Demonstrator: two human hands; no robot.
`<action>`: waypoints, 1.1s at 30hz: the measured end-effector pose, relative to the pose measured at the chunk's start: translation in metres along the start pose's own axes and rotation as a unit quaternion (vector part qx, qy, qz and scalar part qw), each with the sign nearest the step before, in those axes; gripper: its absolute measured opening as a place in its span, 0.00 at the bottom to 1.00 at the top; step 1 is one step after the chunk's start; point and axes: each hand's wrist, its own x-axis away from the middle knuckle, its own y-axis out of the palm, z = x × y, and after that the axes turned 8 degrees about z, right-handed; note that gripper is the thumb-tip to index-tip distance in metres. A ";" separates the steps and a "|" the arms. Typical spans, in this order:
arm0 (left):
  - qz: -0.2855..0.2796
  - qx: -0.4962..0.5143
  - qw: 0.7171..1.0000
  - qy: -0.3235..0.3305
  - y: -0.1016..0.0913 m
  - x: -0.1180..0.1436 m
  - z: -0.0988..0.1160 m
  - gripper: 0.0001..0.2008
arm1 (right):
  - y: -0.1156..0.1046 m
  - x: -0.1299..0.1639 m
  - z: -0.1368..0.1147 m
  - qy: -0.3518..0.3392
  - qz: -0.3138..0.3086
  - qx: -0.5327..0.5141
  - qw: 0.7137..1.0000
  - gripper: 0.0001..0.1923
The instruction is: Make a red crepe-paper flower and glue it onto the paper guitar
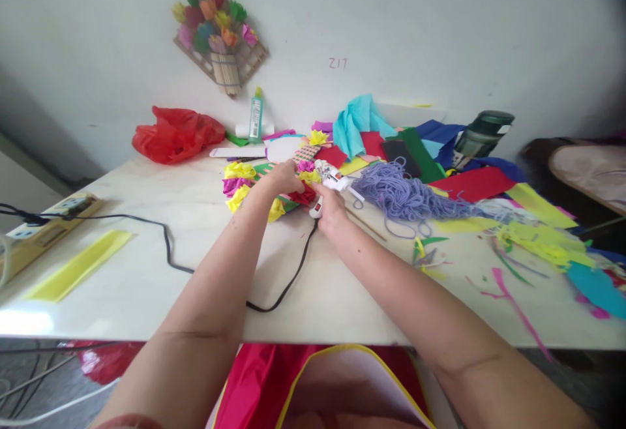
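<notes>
In the head view my right hand (331, 210) is closed around the handle of a white glue gun (337, 181) with a red switch. A black cord (293, 279) runs from the handle's lower end. My left hand (285, 180) reaches over a craft piece with yellow crumpled paper flowers (239, 171), pink ones (233, 186) and some green. Its fingers are bent down onto a red paper flower (304, 195) beside the gun, and the fingertips are partly hidden. A patterned strip with a yellow flower (317, 137) lies just behind.
A purple yarn heap (405, 188) and coloured paper sheets (482, 183) cover the right side. Behind stand a green bottle (255, 116) and a dark tumbler (482, 135). A power strip (53, 223) and yellow paper strip (81, 266) lie left. Paper flowers (210, 15) hang on the wall.
</notes>
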 end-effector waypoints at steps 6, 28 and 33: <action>-0.017 -0.020 1.000 0.014 -0.004 0.001 0.000 0.37 | -0.001 -0.001 0.000 0.001 -0.013 0.006 1.000 0.06; -0.012 0.104 0.994 -0.026 -0.010 0.008 -0.003 0.31 | 0.000 0.001 -0.001 -0.002 -0.020 -0.013 1.000 0.04; -0.006 0.169 0.984 -0.052 -0.010 0.009 -0.001 0.26 | 0.001 0.002 -0.001 -0.001 -0.014 -0.018 1.000 0.05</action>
